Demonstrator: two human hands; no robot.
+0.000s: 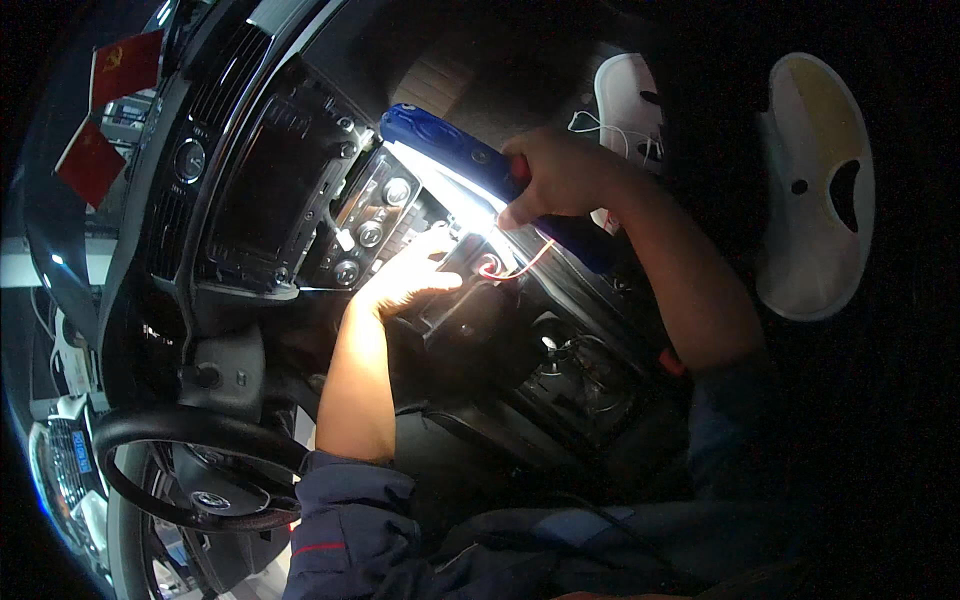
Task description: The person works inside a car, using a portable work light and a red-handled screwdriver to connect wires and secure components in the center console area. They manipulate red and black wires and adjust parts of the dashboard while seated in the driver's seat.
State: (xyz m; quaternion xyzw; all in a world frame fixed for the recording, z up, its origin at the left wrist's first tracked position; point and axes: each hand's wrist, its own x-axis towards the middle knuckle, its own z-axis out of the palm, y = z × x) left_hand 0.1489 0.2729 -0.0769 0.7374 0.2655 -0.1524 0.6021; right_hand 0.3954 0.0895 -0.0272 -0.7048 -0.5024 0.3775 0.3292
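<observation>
My right hand (560,178) is wrapped round a blue work light (440,138), which is lit and tilted across the centre console. Its bright strip shines on my left hand (408,272), at the opening below the climate control panel (368,235). That hand's thumb stands apart from the other fingers, and no held thing shows between them. Glare washes out its fingertips and what they touch. A thin red wire (522,270) loops beside the opening, below the lamp. Above the control panel, the dark dashboard screen unit (268,190) has its side brackets exposed.
The steering wheel (200,435) is at lower left. A gear lever area (570,365) lies right of centre. Two small red flags (125,70) stand near the windscreen. A white shoe (630,105) and a pale, shoe-like shape (815,220) show at upper right.
</observation>
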